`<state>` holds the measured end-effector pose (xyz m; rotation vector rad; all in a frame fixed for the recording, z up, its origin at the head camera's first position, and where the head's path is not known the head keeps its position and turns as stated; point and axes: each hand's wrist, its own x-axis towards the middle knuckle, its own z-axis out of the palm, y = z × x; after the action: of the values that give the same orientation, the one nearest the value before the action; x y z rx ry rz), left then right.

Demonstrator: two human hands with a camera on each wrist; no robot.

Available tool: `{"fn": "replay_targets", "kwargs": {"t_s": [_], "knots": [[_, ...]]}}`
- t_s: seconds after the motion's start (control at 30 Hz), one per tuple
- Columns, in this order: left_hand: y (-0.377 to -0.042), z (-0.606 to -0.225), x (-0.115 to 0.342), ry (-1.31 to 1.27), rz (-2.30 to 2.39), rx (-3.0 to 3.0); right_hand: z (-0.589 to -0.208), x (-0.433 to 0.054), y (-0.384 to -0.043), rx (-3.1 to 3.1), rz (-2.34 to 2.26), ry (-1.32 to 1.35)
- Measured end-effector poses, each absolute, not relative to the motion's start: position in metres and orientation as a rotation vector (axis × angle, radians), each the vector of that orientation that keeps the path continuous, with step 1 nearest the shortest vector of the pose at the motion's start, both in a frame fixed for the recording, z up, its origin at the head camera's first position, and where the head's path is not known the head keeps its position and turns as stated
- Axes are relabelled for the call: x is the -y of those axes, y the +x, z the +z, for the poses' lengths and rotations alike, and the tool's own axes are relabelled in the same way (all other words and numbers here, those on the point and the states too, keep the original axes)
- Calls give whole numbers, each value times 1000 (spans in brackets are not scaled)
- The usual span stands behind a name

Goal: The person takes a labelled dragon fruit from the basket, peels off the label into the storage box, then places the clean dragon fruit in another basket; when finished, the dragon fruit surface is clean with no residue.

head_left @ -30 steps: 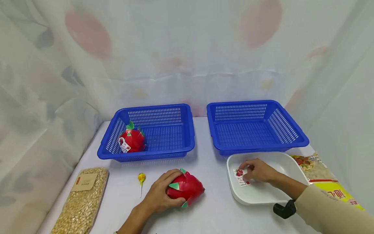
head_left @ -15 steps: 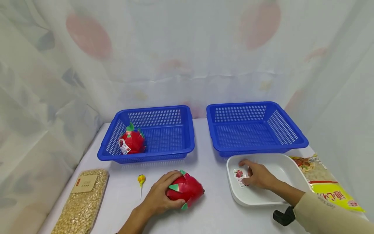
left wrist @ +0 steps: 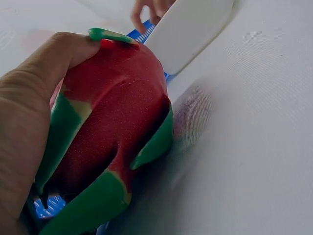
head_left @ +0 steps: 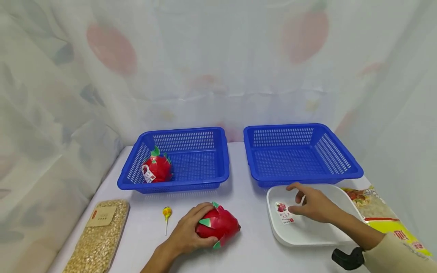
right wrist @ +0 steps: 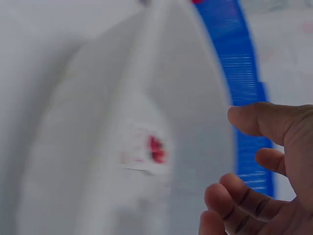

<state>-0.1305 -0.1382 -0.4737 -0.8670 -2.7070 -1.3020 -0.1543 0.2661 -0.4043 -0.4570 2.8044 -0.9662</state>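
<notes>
My left hand (head_left: 191,229) grips a red dragon fruit (head_left: 223,225) with green leaf tips on the white table. In the left wrist view the thumb lies along the dragon fruit (left wrist: 117,93); the other fingers are mostly hidden. Over the white tray (head_left: 327,239) hovers my right hand (head_left: 315,204), fingers loosely bent and spread, with nothing between them. A white label (head_left: 285,217) printed with a dragon fruit lies flat inside the tray's left end, just left of the right thumb. The right wrist view shows the label (right wrist: 146,149) apart from the fingers.
A blue basket (head_left: 191,187) at back left contains another labelled dragon fruit (head_left: 158,168). Behind the tray stands a second blue basket (head_left: 286,153). A lollipop (head_left: 167,214) and a bag of grains (head_left: 99,233) lie at left, a yellow food packet (head_left: 385,216) at right.
My right hand has lifted off the label and drawn back slightly to the right, its fingers opening wider. The left hand keeps its grip on the dragon fruit. The head view has shifted slightly.
</notes>
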Motion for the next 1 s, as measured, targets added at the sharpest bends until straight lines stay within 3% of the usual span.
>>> {"fn": "replay_targets", "kwargs": {"t_s": [0.5,1.0], "knots": [[-131,-468,141,-909,-1300,2818,-329,-300,-156,-3090,-1001,-570],[-129,-466,140,-929,-1184,2821,-330,-358,-174,-3194,-1065,-458]]}}
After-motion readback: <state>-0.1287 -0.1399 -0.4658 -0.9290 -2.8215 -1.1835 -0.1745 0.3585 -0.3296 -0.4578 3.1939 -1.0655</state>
